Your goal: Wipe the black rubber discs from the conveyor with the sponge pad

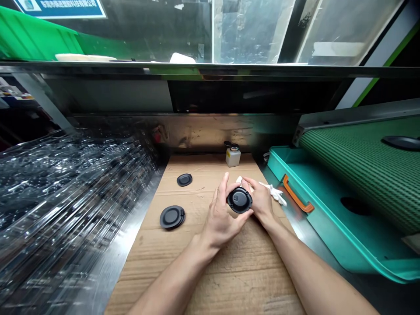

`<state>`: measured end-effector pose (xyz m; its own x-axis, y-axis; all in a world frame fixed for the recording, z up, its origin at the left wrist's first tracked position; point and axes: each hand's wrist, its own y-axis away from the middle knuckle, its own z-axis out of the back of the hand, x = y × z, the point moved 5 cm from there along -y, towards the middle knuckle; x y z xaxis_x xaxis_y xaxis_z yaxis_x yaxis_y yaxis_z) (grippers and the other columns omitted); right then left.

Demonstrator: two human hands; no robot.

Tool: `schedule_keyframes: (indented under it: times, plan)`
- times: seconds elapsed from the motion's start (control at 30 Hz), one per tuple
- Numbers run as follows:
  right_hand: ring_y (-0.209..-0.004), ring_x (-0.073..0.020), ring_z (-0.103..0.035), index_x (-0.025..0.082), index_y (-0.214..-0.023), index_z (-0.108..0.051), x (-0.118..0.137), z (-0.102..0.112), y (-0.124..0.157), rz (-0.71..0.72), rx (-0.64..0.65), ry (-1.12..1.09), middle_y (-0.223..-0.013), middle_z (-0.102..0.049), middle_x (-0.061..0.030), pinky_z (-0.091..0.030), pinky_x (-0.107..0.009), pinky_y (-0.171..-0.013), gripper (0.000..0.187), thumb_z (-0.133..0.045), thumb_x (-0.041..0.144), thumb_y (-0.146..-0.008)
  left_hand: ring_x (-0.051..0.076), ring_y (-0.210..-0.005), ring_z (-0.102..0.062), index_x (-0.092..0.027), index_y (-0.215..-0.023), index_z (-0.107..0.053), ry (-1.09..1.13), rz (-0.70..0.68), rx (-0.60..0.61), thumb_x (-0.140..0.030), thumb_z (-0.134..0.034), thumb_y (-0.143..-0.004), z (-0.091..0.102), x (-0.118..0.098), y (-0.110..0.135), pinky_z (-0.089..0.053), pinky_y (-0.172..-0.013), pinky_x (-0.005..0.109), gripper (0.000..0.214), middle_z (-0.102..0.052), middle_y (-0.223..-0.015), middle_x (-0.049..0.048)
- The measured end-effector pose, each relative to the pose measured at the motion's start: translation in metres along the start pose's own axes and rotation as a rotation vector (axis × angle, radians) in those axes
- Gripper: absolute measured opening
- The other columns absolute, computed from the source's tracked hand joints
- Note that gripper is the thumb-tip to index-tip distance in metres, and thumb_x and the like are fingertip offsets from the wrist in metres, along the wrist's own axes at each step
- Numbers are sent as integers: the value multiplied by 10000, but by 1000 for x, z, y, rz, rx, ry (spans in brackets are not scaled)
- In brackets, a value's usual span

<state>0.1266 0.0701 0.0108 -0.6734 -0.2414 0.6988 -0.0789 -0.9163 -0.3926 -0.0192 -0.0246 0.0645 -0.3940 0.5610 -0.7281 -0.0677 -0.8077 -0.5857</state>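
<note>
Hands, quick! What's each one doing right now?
Left hand: closed, holding a black disc.
Right hand: curled beside the disc; whether it grips the white cloth can't be told.

Over the brown cardboard sheet (210, 284), the far side of the round black plastic disc (239, 199) in my left hand (220, 218) is hidden, and my right hand (260, 199) covers part of a crumpled white cloth (278, 194). Left of the sheet, clear plastic trays (75, 197) blur and run out of view. Right of it, the green mesh belt (357, 153) is cut off; beyond it, the blue-and-white sign (68, 9) loses its top.
</note>
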Motion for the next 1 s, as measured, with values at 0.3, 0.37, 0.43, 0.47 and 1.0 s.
schedule_keyframes:
  times: [0.3, 0.37, 0.43, 0.47, 1.0]
  plan:
    - [-945, -228, -653, 246, -1084, -700, 0, 1, 2, 11, -11, -14, -1018, -716, -52, -502, -326, -811, 368, -470, 463, -895, 224, -1215, -517, -226, -1480, -88, 52, 64, -19, -286, -746, -710, 0, 6, 0, -409, -1034, 393, 1014, -565, -1295, 115]
    - [-954, -234, -649, 244, -1077, -703, 0, 2, 2, 11, -6, -24, -1020, -715, -54, -499, -340, -828, 362, -481, 461, -890, 223, -1204, -523, -222, -1470, -134, 65, 101, -38, -311, -749, -710, 2, 8, 0, -407, -1029, 385, 981, -567, -1293, 116]
    - [-970, -240, -644, 228, -1071, -705, 5, 4, 3, 10, -21, -82, -1033, -711, -61, -491, -355, -862, 363, -501, 459, -880, 210, -1155, -554, -225, -1428, -243, 102, 164, -51, -361, -702, -761, 5, 13, -1, -420, -998, 365, 821, -591, -1257, 107]
    - [-980, -240, -641, 214, -1074, -703, 9, 6, 4, 3, -41, -136, -1044, -708, -67, -489, -357, -875, 371, -508, 461, -877, 199, -1101, -581, -224, -1378, -328, 131, 214, -58, -396, -650, -806, 6, 18, -1, -437, -965, 351, 678, -615, -1214, 99]
    - [-929, -255, -665, 271, -1081, -704, 4, -8, 10, -26, 48, -133, -976, -725, -59, -511, -363, -824, 413, -476, 539, -867, 100, -579, -539, -173, -981, -502, 63, 570, -65, -404, -520, -857, 66, 82, -28, -402, -525, 222, 263, -606, -844, 53]
